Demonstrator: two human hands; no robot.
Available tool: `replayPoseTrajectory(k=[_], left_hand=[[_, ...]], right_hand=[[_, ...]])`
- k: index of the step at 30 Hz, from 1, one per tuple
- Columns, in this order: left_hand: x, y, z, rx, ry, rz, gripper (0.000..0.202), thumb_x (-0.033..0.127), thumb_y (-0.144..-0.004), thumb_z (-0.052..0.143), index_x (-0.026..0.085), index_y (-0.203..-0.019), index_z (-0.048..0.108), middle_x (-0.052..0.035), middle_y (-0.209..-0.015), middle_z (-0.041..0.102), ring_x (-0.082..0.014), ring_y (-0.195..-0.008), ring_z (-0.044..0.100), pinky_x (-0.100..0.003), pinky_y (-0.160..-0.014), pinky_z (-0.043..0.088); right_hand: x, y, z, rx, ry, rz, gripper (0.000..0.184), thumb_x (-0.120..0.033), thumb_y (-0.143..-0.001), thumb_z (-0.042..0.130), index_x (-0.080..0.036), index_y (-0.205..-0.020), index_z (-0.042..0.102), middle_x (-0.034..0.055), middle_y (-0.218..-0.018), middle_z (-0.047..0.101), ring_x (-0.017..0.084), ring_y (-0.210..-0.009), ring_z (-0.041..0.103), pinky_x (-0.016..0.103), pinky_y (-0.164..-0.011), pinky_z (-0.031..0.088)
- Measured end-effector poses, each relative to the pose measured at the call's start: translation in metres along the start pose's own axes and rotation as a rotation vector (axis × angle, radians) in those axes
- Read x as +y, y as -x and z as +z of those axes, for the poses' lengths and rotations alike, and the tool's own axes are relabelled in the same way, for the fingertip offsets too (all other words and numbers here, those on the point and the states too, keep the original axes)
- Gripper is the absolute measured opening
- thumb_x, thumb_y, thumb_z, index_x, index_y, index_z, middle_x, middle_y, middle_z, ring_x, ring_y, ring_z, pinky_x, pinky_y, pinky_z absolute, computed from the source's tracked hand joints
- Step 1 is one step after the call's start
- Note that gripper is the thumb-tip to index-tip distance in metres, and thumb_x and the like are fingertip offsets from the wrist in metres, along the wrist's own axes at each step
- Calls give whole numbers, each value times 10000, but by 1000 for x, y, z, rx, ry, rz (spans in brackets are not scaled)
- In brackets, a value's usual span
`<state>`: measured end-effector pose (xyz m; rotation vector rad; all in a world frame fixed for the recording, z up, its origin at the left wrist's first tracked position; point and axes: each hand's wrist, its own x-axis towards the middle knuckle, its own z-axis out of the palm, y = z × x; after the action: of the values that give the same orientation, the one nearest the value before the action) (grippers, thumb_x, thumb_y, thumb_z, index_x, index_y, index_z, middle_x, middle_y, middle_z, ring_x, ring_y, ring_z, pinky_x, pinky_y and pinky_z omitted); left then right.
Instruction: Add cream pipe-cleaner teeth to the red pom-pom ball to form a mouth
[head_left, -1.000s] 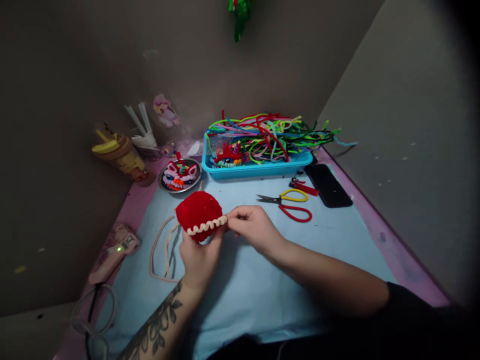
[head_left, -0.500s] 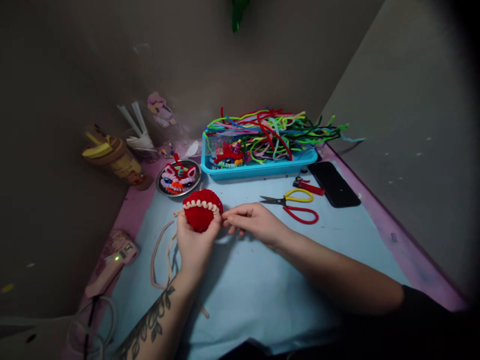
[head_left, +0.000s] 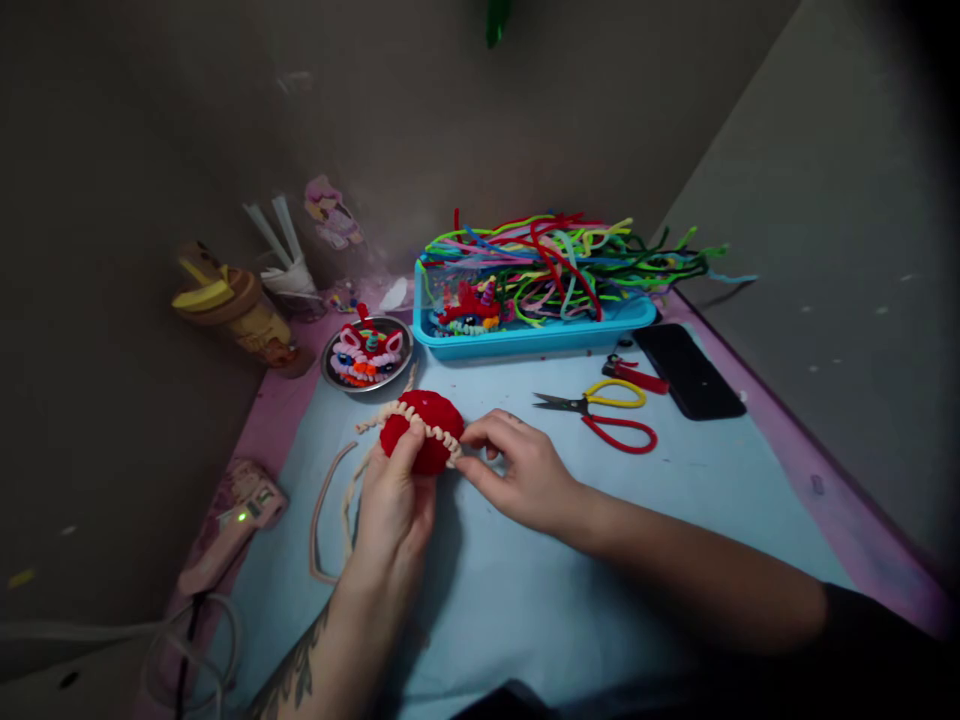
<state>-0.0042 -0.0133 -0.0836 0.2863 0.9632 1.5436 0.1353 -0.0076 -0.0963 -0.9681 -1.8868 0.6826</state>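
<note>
Softly rounded red piece [head_left: 438, 410], curly cream strip [head_left: 433, 432] across.

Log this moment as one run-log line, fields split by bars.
left hand: holds red piece, thumb on cream coiled strip | right hand: at strip's right end | scissors: on blue sheet | phone: right of scissors

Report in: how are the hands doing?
Left hand gripping red piece, thumb on cream coil. Right hand at coil's right end. Scissors clear of both hands.
</note>
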Motion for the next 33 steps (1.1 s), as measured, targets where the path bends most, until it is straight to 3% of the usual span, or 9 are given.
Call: replayPoseTrajectory(k=[6, 11, 20, 26, 33], left_hand=[[-9, 4, 1, -23, -31, 23, 354, 179, -622, 808, 156, -952, 682, -20, -866, 729, -136, -779, 674, -228, -780, 518], [-13, 6, 0, -29, -51, 22, 339, 173, -622, 798, 154, -941, 685, -32, -886, 725, -152, -800, 666, -263, -786, 525], [-10, 6, 1, 17, -43, -47, 386, 179, -595, 815, 146, -955, 679, -49, -917, 721, -163, -822, 664, -267, -773, 529], [-14, 6, -3, 19, -60, -26, 377, 191, -617, 805, 153, -967, 670, -55, -924, 723, -169, -827, 668, -277, -775, 529], [-14, 1, -7, -34, -192, 109, 339, 173, -650, 776, 143, -968, 661, -41, -873, 710, -148, -777, 643, -255, -739, 503]], right_hand=[[3, 2, 7, -10, 79, 61, 111, -161, -823, 606, -200, -919, 566, 16, -818, 635, 146, -724, 592, 250, -670, 461], [4, -1, 6, 33, 15, 183, 111, -130, -803, 581, -206, -882, 565, -16, -750, 626, 120, -637, 572, 226, -606, 438], [10, -9, 5, 46, -91, 319, 102, -105, -780, 559, -205, -761, 566, -20, -718, 601, 127, -674, 569, 228, -609, 430], [15, -6, 7, 26, -76, 284, 122, -80, -789, 555, -201, -774, 566, -5, -772, 592, 136, -724, 568, 246, -653, 441], [12, -9, 0, -135, -64, 131, 215, -72, -762, 608, -197, -936, 597, 29, -923, 597, 151, -822, 556, 260, -684, 441]])
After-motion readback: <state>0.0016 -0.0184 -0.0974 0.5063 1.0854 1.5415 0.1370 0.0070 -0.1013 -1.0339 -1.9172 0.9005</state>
